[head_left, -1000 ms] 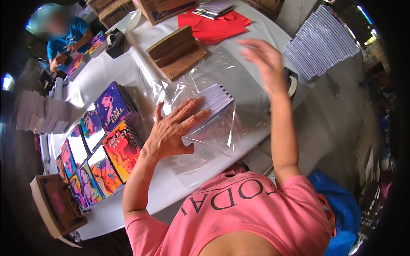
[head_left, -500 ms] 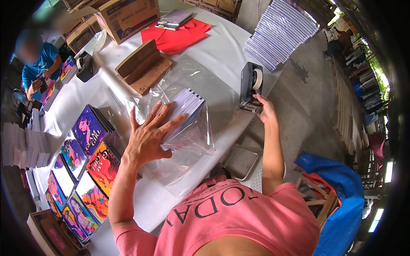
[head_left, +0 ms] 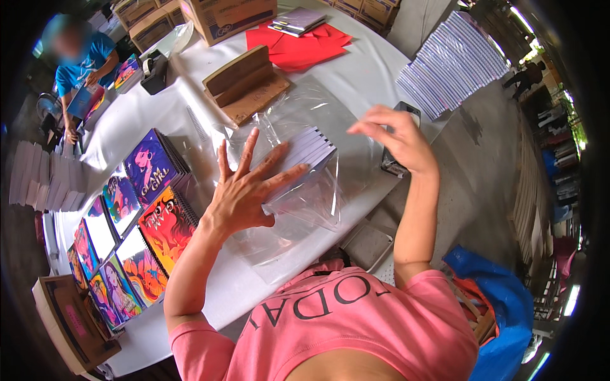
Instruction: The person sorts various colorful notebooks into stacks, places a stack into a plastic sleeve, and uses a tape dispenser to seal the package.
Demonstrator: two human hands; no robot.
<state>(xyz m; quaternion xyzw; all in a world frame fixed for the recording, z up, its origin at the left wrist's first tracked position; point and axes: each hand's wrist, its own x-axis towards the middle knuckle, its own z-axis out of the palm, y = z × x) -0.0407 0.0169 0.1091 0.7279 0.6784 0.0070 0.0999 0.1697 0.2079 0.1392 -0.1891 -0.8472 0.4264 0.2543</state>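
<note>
My left hand lies with fingers spread over a small stack of notebooks, whose pale page edges show. Clear plastic wrap surrounds the stack and spreads over the table. To the right, my right hand is raised, thumb and fingertips drawn together toward the stack. Whatever they pinch, if anything, is too small to make out. Behind that hand stands a black tape dispenser, partly covered by the hand and wrist.
Colourful spiral notebooks lie in piles at left. A wooden L-shaped stand, red sheets and a cardboard box are farther back. Wrapped stacks stand at far right. A co-worker handles notebooks at far left.
My right hand has left the tape dispenser and come up and leftward toward the stack. My left hand stays spread on the stack. The whole view has shifted slightly.
</note>
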